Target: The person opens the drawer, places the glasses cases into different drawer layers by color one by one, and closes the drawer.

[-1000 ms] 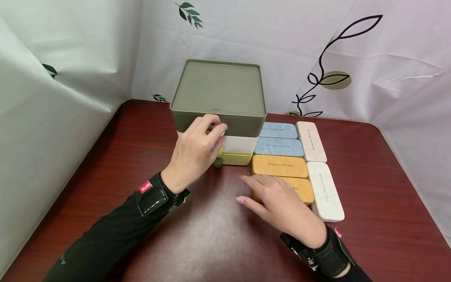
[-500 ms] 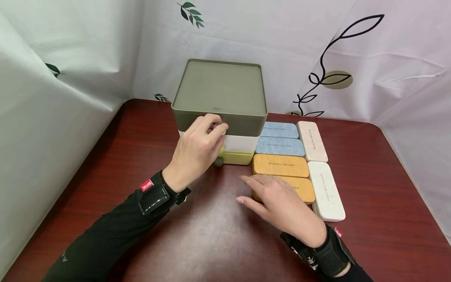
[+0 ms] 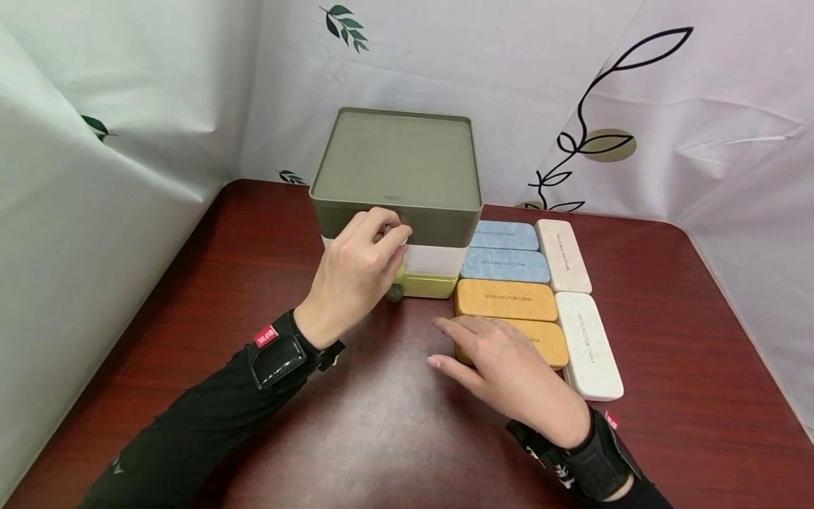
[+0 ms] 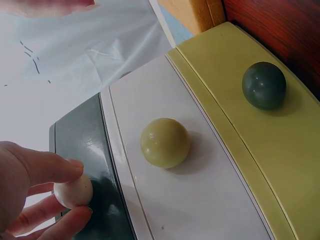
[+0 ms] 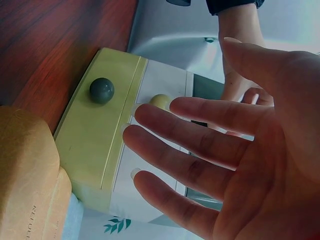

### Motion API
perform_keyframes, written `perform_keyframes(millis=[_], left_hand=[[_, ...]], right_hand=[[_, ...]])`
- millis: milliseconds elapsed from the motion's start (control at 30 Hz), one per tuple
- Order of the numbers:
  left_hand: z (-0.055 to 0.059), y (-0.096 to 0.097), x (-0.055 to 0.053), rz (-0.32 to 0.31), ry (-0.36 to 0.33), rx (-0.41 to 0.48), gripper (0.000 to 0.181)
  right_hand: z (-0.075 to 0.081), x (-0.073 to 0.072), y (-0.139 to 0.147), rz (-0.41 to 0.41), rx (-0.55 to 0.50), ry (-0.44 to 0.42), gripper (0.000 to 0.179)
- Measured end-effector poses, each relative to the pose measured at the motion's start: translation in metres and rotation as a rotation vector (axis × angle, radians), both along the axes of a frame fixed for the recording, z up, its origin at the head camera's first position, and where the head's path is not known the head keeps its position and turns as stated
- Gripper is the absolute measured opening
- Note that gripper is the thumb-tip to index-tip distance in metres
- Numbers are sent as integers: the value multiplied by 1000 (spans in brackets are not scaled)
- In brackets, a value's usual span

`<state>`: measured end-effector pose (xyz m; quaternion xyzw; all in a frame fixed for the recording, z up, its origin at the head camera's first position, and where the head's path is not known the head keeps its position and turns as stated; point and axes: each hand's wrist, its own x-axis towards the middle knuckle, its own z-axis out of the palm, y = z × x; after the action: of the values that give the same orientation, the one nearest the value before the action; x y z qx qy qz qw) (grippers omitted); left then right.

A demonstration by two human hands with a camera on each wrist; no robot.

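A stacked drawer box (image 3: 396, 159) stands at the back of the table, with a grey-green top tier, a white middle and a yellow bottom. My left hand (image 3: 352, 265) pinches the white round knob (image 4: 74, 192) of the top drawer between thumb and fingers. Below it show the yellow knob (image 4: 165, 143) and the dark green knob (image 4: 264, 85) on the lower drawers. With fingers spread and relaxed, my right hand (image 3: 509, 367) hovers by the nearer mustard glasses case (image 3: 540, 341), hiding part of it. Its palm holds nothing in the right wrist view.
Right of the box lie another mustard case (image 3: 505, 299), two blue cases (image 3: 504, 264), a cream case (image 3: 562, 254) and a white case (image 3: 588, 345), all close together. A white cloth (image 3: 509, 85) with leaf prints rises behind the dark red table (image 3: 674, 339).
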<state>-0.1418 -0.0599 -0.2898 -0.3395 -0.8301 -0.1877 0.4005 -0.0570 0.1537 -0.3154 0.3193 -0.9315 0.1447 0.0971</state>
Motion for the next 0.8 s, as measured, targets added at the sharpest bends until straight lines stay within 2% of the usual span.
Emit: perform_keyframes(millis=[233,433,800], left_hand=[[-3,0,3,10,-22,15,12],[-6,-1,5,18,-8,20,13],[-2,0,2,7,3,23,14]], right_hand=[[-2,2,0,-4,5,-14,46],[-5,3,0,-2,6,-13,46],[-1,-1,3,-17,3,-17,47]])
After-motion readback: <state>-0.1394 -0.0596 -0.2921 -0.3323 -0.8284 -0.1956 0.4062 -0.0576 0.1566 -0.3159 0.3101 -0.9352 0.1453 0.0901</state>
